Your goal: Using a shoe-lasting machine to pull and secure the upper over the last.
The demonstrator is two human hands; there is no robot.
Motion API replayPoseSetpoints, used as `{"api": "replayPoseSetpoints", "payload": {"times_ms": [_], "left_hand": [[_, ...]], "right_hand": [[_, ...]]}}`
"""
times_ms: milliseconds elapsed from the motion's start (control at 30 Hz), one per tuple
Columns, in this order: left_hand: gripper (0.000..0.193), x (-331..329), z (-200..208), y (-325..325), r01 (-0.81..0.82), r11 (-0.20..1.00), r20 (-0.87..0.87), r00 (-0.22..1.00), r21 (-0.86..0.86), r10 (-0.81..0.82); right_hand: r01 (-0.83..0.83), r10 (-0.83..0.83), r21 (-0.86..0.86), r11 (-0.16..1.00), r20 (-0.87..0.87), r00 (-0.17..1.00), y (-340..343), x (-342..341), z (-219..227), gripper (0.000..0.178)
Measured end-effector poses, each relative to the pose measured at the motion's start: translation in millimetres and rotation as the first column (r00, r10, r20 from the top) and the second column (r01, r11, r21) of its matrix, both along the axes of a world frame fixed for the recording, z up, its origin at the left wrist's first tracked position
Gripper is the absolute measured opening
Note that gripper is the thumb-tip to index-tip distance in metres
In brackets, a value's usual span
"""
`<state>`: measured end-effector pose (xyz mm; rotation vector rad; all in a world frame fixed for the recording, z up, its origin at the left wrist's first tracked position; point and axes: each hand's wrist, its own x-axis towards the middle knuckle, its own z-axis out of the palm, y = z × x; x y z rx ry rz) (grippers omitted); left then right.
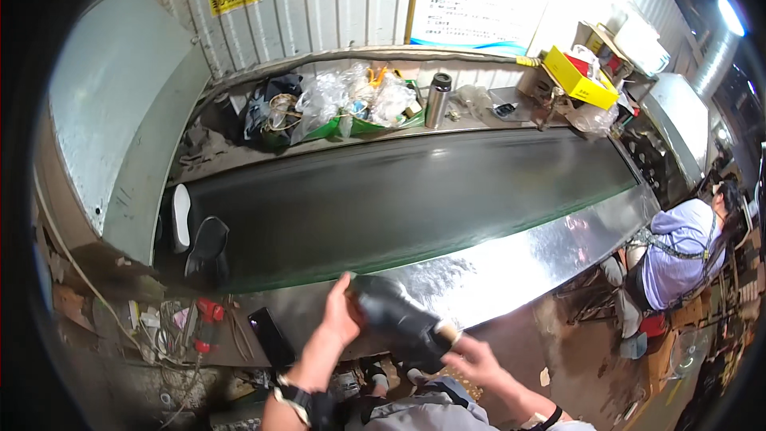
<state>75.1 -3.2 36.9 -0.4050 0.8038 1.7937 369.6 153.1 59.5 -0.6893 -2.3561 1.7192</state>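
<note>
Left hand [341, 318] grip wraps the upper end of a black shoe [399, 321]; right hand [472, 361] pinches its lower end by a pale brush-like tip, partly blurred. Shoe is held in air just off the steel tabletop [511, 271] edge, long axis slanting upper-left to lower-right. Best keep both grips firm and the shoe steady. Beyond: dark conveyor belt [399, 191], two more shoes [199, 235] far left.

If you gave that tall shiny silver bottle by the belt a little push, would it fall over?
Probably yes. The bottle is tall and narrow, standing upright, so it would likely tip rather than slide. Its round body could then roll along the ledge. It looks like metal, so probably stiff and unlikely to break.
</note>
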Motion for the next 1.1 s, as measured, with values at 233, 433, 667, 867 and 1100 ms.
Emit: {"api": "replayPoseSetpoints", "payload": {"times_ms": [233, 433, 667, 867, 1100], "left_hand": [[0.030, -58, -44, -2, 0.024, 0.740, -0.521, 0.694, -0.672, -0.496], [0.030, -47, -63, 24, -0.579, 0.501, -0.735, 0.281, -0.643, -0.617], [0.025, -27, -69, 9, -0.486, 0.358, -0.580, 0.448, -0.797, -0.681], [0.067, 11, -55, 23, -0.365, 0.393, -0.536, 0.601, -0.844, -0.593], [0.053, 23, -52, 33, -0.407, 0.295, -0.495, 0.595, -0.865, -0.633]], "right_hand": [[-0.319, 0.455, 0.759, 0.568, 0.033, 0.890, -56, -20, -24, 0.026], [-0.168, 0.345, 0.681, 0.712, -0.132, 0.929, -67, -39, -49, 0.037], [-0.016, 0.035, 0.170, 0.985, -0.109, 0.993, -55, -39, -64, 0.096], [-0.301, 0.341, 0.445, 0.844, -0.012, 0.940, -26, -2, -78, 0.088], [-0.308, 0.393, 0.355, 0.882, -0.195, 0.899, -13, -11, -99, 0.083]]}}
